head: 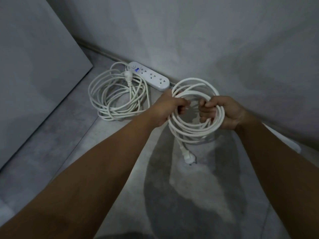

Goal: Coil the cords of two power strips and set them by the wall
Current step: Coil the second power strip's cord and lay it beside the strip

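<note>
Head view.

1. White round-section cord wound in a ring [191,134]: held above the grey floor [51,152], near its far edge. The left hand [170,107] has its grip closed round the ring's left side, and the right hand [222,112] has its grip closed round the right side.
2. White plug [187,156]: hangs below the ring.
3. White three-outlet power strip [150,75]: lies on the floor's far edge, against the grey wall [207,40].
4. Loose white cord coil [110,113]: lies on the floor just beside the strip, its loops overlapping.
5. Pale object [284,140]: mostly hidden behind the right forearm, so it cannot be identified.
</note>
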